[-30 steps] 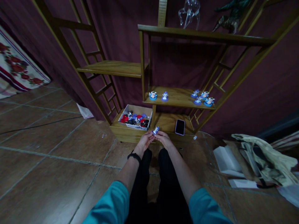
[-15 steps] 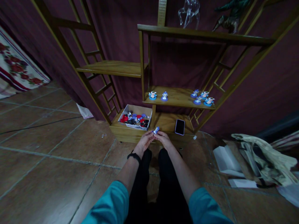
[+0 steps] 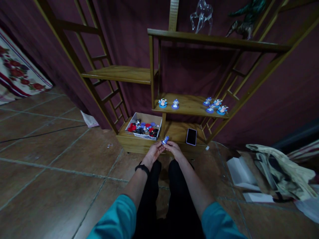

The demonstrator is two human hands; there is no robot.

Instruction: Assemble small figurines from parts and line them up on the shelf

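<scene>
Between my fingertips is a small purple-and-white figurine (image 3: 165, 139), held in front of the low shelf. My left hand (image 3: 155, 150) pinches it from the left and my right hand (image 3: 173, 148) from the right. Just beyond my left hand, an open cardboard box (image 3: 159, 135) holds several loose figurines in red, black and purple. On the shelf above stand a blue-and-pink figurine (image 3: 162, 103) and a purple figurine (image 3: 175, 104) at the left, with a cluster of similar figurines (image 3: 210, 108) at the right end.
A phone (image 3: 191, 136) lies on the low shelf right of my hands. Higher up stand a clear glass horse (image 3: 202, 16) and a dark statue (image 3: 245, 20). White boxes (image 3: 241, 172) and a pale cloth bag (image 3: 284, 169) rest on the floor at right. A cable (image 3: 50, 134) crosses the floor at left.
The figurine has turned between my fingers and shows more of its purple side. Both hands remain in nearly the same place. The view has shifted very slightly.
</scene>
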